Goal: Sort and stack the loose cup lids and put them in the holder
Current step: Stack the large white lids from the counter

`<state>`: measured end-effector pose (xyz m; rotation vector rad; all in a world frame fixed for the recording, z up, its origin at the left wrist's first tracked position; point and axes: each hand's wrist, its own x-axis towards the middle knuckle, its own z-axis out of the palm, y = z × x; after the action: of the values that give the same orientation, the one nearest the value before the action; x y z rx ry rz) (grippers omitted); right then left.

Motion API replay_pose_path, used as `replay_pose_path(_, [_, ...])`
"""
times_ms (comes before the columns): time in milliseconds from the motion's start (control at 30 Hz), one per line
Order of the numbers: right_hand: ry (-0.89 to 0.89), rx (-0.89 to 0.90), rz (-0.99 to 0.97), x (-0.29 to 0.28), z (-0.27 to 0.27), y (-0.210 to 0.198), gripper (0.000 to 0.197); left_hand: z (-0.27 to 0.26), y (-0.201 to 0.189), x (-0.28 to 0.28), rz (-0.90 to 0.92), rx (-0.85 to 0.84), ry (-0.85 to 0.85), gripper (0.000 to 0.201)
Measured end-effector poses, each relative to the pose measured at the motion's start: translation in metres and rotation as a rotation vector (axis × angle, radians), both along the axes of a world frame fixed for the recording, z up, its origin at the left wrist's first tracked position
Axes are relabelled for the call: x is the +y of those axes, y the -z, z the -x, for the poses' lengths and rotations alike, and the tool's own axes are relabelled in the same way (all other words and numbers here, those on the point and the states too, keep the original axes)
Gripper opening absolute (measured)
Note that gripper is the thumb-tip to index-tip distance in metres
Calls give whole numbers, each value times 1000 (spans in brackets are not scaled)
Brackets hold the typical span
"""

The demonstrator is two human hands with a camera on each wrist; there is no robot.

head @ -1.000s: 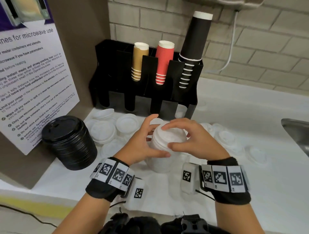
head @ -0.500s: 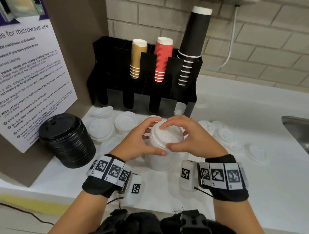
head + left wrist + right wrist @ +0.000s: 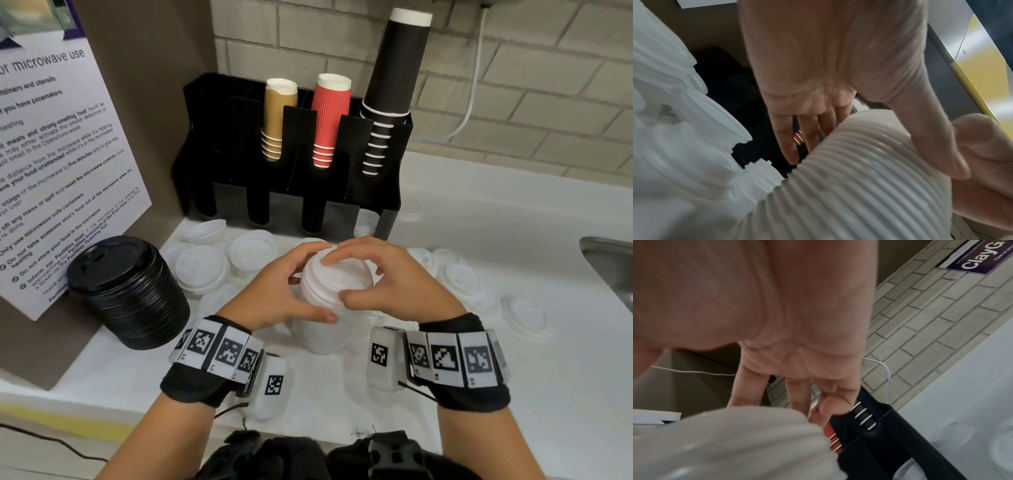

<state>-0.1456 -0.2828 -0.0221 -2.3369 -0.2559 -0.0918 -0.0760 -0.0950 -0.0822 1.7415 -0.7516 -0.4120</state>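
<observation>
Here fingers (image 3: 310, 251) encircle lid stack (image 3: 329, 308).

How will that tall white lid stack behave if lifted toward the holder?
Probably light: the white lid stack is thin nested plastic. Its ribbed sides suggest separate lids, so it may bend or split mid-column. Left hand and right hand grip only its top, so support lower.

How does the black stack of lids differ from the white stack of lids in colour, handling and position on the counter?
Colour: the black stack is black; the white stack is white.
Handling: the black stack stands untouched, while the left hand and right hand both grip the white stack near its top.
Position: the black stack sits at the left by the poster; the white stack stands mid-counter, before the holder.
Both are upright stacks of nested lids.
</observation>
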Motion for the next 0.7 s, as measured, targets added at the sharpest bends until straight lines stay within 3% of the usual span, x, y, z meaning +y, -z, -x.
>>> replay_pose_path(233, [-15,6,66,2,-4,1,45,-1,3,0,-3,28,-18,101])
replay_pose_path(400, [-19,37,62,2,-4,4,46,-1,1,0,16,13,10,93])
replay_pose_path(533, [-76,33,41,-11,-3,-1,44,-2,-3,0,28,-19,42,75])
replay_pose_path(600, [18,-29,-166,-27,-10,-10,32,-3,-5,1,2,-33,53,70])
replay_pose_path(700, [437,-157,-466,-68,-49,-16,13,-5,-12,0,-33,-41,71,67])
